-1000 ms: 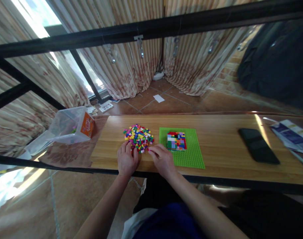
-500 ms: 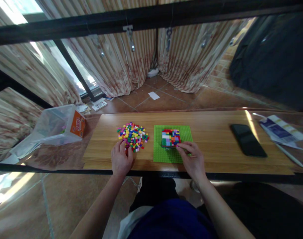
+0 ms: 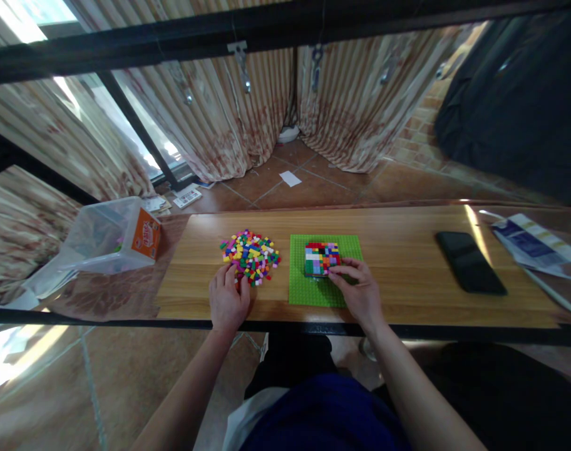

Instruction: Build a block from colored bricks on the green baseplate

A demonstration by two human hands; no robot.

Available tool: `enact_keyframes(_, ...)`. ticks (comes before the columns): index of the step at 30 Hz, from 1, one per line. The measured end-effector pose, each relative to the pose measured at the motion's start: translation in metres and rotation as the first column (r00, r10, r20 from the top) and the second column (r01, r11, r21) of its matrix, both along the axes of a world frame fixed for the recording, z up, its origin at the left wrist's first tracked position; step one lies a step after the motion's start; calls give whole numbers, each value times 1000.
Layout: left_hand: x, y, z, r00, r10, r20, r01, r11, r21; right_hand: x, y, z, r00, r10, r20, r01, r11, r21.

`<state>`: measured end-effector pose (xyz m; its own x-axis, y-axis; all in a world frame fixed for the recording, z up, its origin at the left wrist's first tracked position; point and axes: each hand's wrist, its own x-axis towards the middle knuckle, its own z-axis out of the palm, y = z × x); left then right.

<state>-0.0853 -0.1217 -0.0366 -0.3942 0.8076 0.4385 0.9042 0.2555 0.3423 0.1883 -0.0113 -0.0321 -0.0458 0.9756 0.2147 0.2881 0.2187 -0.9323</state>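
A square block of small multicoloured bricks (image 3: pixel 316 258) stands on a green studded baseplate (image 3: pixel 302 291). At its near right corner is my right hand (image 3: pixel 359 289), thumb and forefinger pinched on a small pink brick (image 3: pixel 331 272). The fingertips hide part of this brick and that corner of the block. To the left lies a loose pile of small bricks (image 3: pixel 252 254) in many colours. My left hand (image 3: pixel 229 299) rests at the pile's near left edge, fingers a little bent and thumb apart, touching the bricks there.
A clear plastic box (image 3: pixel 104 241) with an orange label lies at the table's left end. On the right are a black phone (image 3: pixel 471 263), a paper packet (image 3: pixel 532 241) and a white pen-like stick (image 3: pixel 551 291). The table's dark edge (image 3: pixel 454 333) runs along the front.
My right hand has shifted slightly left and forward, bringing the pink brick against the block's near right corner. My left hand stays where it was.
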Motion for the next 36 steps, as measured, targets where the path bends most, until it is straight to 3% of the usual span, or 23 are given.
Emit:
enact_keyframes(9, 0, 0, -1, 1000, -5, -13, 5, 1000, 20, -2, 5, 0, 994, 26, -102, -34, 996, -78)
enact_keyframes(36, 2, 0, 2, 1000, 12, 4, -12, 1000, 14, -6, 11, 2, 993, -2, -117, -14, 991, -136)
